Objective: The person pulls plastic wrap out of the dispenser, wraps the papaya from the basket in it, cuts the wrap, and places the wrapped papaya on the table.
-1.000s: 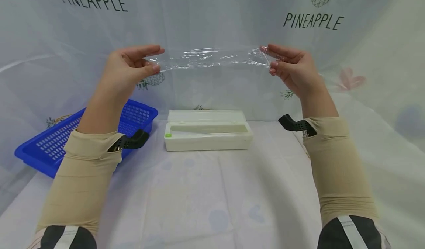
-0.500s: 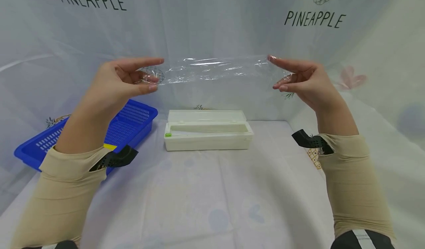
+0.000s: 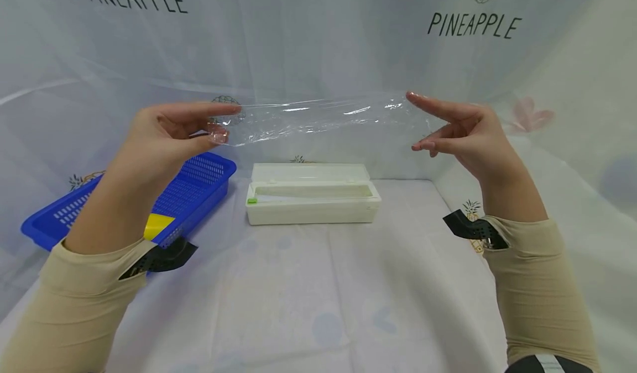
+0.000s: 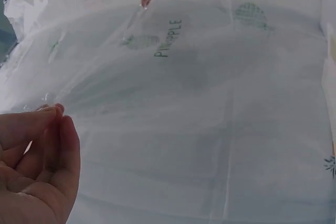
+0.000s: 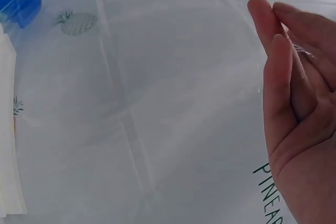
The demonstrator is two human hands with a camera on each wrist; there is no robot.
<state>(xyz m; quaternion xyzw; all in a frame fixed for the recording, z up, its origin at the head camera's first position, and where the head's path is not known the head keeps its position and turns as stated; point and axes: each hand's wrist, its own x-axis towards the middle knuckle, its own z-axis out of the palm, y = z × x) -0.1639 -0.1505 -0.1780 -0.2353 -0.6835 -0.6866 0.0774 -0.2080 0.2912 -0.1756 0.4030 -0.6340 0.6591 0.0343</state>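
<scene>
A sheet of clear cling film (image 3: 318,117) hangs in the air between my two hands, stretched sideways with shiny creases. My left hand (image 3: 159,132) pinches its left end between thumb and fingers, as the left wrist view shows too. At the other end, my right hand (image 3: 473,132) holds the film, index finger spread along the top corner and thumb bent toward the other fingers. Beyond and below the film, a white cling film box (image 3: 311,211) with a small green slider stands on the table with its lid (image 3: 308,171) raised.
To the left stands a blue perforated basket (image 3: 226,168), partly behind my left forearm, with a yellow thing (image 3: 158,226) in it. A white cloth printed with pineapples covers the table (image 3: 298,295) and hangs as a backdrop (image 3: 318,30).
Both hands have come down and moved apart, with the film between them lower. The index fingers have spread from the thumbs. The box and basket stay put.
</scene>
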